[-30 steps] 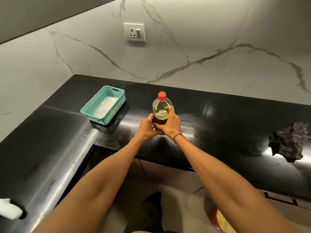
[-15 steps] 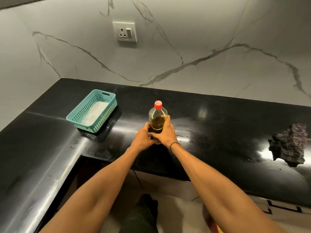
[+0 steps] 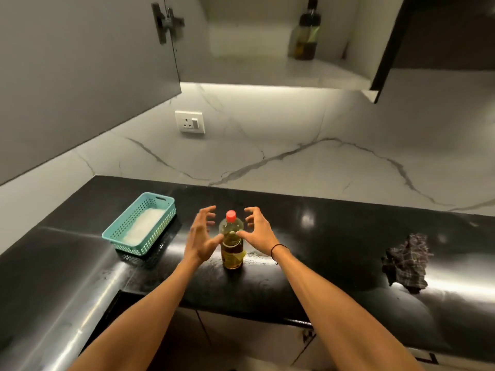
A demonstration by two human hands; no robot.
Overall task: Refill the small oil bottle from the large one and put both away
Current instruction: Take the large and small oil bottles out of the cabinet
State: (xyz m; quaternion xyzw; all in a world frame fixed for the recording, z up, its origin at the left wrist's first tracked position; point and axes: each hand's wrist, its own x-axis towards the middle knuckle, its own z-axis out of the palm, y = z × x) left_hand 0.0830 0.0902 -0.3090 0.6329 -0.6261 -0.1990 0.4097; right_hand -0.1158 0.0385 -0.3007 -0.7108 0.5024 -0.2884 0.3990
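A clear oil bottle with a red cap (image 3: 232,243) stands upright on the black counter (image 3: 334,245), holding yellow oil. My left hand (image 3: 202,235) hovers just left of it and my right hand (image 3: 257,232) just right of it, both with fingers spread and holding nothing; the thumbs are near or touching the bottle's shoulder. A second, dark-capped oil bottle (image 3: 306,32) stands on the shelf of the open upper cabinet (image 3: 267,73).
A teal plastic basket (image 3: 126,242) with a white lining sits on the counter to the left. A crumpled checked cloth (image 3: 405,263) lies to the right. The cabinet door (image 3: 80,76) hangs open at upper left. A wall socket (image 3: 189,121) is on the marble backsplash.
Both hands have let go of the red-capped bottle, which now stands on the counter. My view has tilted up, revealing the open cabinet and the bottle inside.
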